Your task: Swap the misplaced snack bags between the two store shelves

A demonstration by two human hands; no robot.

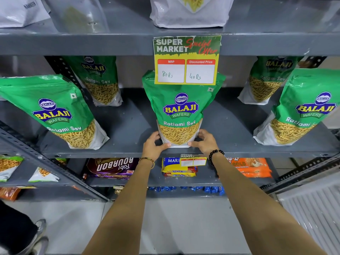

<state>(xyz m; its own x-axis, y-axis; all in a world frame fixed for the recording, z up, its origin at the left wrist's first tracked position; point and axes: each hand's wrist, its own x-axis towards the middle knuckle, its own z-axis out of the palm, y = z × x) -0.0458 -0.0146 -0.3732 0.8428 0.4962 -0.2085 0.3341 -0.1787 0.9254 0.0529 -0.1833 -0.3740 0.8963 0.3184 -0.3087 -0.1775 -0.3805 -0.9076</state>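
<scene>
Reaching forward from the near edge, two bare forearms stretch toward a grey metal shelf. The left hand, with a thin gold bangle at the wrist, and the right hand, with a black bead bracelet, clasp the bottom corners of a green Balaji Ratlami Sev bag, thumbs on its front. That bag stands upright at the middle of the shelf's near edge. Below this shelf lie a Bourbon biscuit pack, Marie biscuit packs and an orange cookie pack. Matching sev bags stand to the left and right, with two more farther back. Hanging over the held bag's top is a Super Market price card reading 80 Rs and 40 Rs. Farther up, white pouches sit on the upper shelf.
</scene>
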